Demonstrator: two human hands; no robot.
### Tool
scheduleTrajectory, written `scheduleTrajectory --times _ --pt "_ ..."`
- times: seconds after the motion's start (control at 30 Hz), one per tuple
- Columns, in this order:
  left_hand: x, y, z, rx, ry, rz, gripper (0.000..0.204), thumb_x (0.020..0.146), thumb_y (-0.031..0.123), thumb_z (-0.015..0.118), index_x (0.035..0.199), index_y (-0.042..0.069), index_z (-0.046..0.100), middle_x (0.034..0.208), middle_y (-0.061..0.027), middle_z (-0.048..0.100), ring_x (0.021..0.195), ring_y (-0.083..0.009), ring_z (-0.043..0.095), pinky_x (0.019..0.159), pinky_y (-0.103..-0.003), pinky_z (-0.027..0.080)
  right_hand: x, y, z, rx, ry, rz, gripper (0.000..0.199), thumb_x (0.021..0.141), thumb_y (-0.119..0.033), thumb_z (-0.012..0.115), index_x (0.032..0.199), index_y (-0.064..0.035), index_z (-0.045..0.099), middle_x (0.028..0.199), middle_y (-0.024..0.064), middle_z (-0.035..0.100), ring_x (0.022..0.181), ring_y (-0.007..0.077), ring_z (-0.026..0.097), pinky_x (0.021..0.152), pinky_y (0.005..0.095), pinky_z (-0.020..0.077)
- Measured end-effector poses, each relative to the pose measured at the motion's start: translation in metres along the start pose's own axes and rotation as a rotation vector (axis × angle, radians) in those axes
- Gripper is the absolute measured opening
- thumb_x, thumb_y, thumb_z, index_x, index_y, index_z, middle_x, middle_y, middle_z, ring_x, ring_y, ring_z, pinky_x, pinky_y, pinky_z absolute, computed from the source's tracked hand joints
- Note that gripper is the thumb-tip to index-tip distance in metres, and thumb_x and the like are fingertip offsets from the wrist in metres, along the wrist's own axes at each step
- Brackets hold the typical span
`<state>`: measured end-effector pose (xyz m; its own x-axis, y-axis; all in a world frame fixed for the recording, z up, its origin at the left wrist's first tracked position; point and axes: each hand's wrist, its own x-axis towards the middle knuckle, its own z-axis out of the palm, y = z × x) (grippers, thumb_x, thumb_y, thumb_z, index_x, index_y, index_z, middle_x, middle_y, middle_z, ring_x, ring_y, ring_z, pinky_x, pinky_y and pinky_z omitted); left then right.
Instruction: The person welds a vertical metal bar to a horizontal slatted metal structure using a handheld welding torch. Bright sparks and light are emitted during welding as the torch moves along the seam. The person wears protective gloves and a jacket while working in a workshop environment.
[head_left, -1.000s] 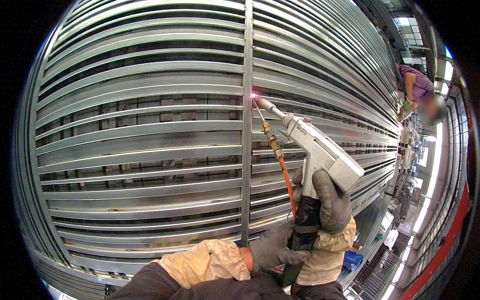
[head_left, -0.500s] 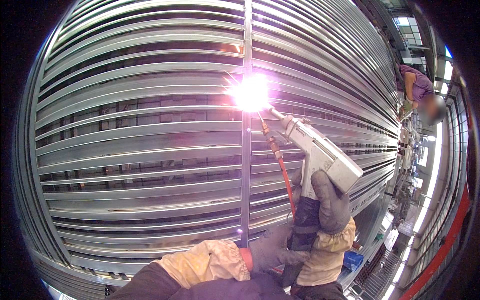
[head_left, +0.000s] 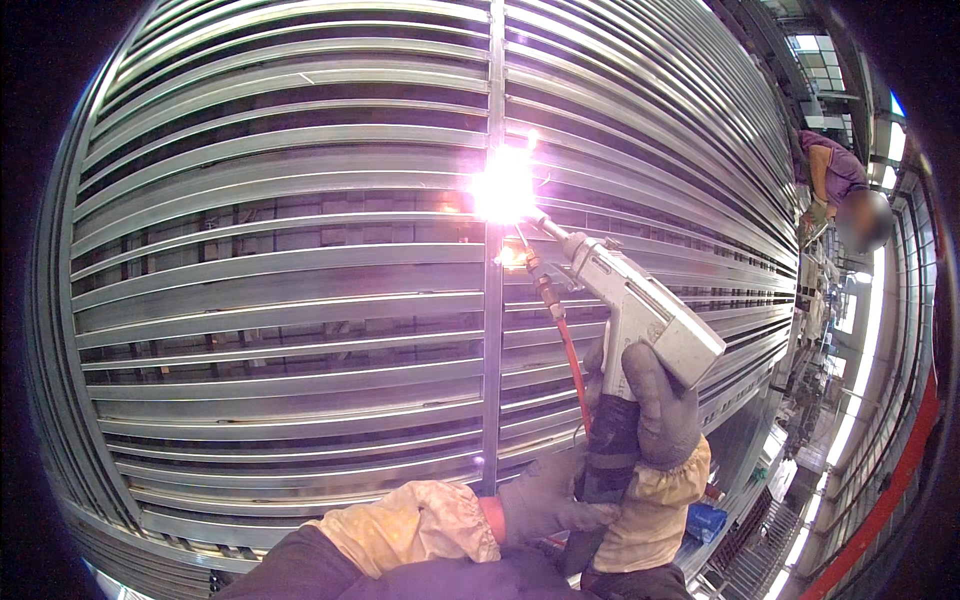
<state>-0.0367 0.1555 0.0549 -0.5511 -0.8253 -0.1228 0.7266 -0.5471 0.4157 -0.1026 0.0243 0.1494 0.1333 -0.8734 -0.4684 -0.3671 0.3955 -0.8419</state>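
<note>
My right hand (head_left: 662, 405), in a dark grey glove with a tan cuff, is wrapped round the grip of a pale grey handheld laser welding gun (head_left: 640, 310). The gun's nozzle points up and left at a glaring white-pink weld spot (head_left: 505, 187) on the upright bar (head_left: 492, 380) of a metal slatted panel (head_left: 280, 270). A thin red wire-feed tube (head_left: 573, 375) with brass fittings runs beside the gun to the glare. Lower down, my gloved left hand (head_left: 550, 500) closes round the gun's black-sleeved cable (head_left: 607, 460). The glare hides the nozzle tip and the joint.
Long parallel slats spread across most of the view. At the far right another person (head_left: 835, 175) in a purple top bends over the panel's edge. A blue object (head_left: 706, 522) and a metal grate (head_left: 757, 550) lie at the lower right, near a red beam (head_left: 880, 510).
The glare has changed shape slightly, and an orange glow now shows just below it on the upright bar. Both hands and the welding gun hold almost the same position.
</note>
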Motion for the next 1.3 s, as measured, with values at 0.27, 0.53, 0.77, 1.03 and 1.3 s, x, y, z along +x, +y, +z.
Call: scheduleTrajectory --times 0.27,0.53,0.77,1.03,1.3 --pt "-0.001 0.011 0.001 0.010 0.008 -0.097 0.066 0.081 0.022 0.085 0.134 0.002 0.051 0.120 -0.0061 0.063 0.106 -0.0136 0.062 0.093 -0.033 0.053 0.002 0.002 -0.002 -0.015 -0.032 -0.018 0.032 0.100 -0.020 0.063 0.123 0.0021 0.057 0.095 0.0112 0.071 0.071 0.0149 0.069 0.059 0.0281 0.0566" --pt "0.000 -0.003 0.003 0.016 0.043 0.029 0.067 0.080 0.026 0.086 0.132 0.002 0.052 0.115 -0.0063 0.065 0.099 -0.0134 0.063 0.086 -0.032 0.054 0.000 0.001 -0.002 -0.008 -0.021 -0.013 0.035 0.099 -0.022 0.065 0.123 0.0031 0.057 0.093 0.0104 0.070 0.072 0.0149 0.069 0.059 0.0276 0.0566" --pt "0.000 0.008 -0.003 0.126 -0.014 -0.105 0.068 0.080 0.025 0.085 0.136 0.003 0.054 0.115 -0.0070 0.066 0.094 -0.0132 0.064 0.083 -0.032 0.055 -0.001 0.001 -0.001 -0.028 -0.009 0.022 0.035 0.100 -0.023 0.064 0.121 0.0033 0.058 0.093 0.0108 0.070 0.072 0.0148 0.069 0.060 0.0277 0.0565" --pt "-0.001 0.004 0.002 -0.043 -0.012 -0.054 0.076 0.079 0.025 0.086 0.141 0.002 0.048 0.124 -0.0080 0.063 0.110 -0.0140 0.060 0.096 -0.033 0.052 -0.001 0.000 0.000 0.036 -0.010 0.023 0.037 0.100 -0.021 0.064 0.126 0.0037 0.055 0.093 0.0117 0.070 0.072 0.0152 0.069 0.059 0.0274 0.0563" --pt "0.001 0.000 0.001 0.083 -0.009 0.020 0.074 0.081 0.032 0.083 0.138 0.001 0.049 0.126 -0.0129 0.062 0.114 -0.0196 0.059 0.101 -0.037 0.048 -0.001 0.001 -0.002 0.021 -0.027 0.017 0.036 0.100 -0.020 0.064 0.127 0.0026 0.055 0.093 0.0115 0.070 0.072 0.0145 0.069 0.059 0.0267 0.0565"
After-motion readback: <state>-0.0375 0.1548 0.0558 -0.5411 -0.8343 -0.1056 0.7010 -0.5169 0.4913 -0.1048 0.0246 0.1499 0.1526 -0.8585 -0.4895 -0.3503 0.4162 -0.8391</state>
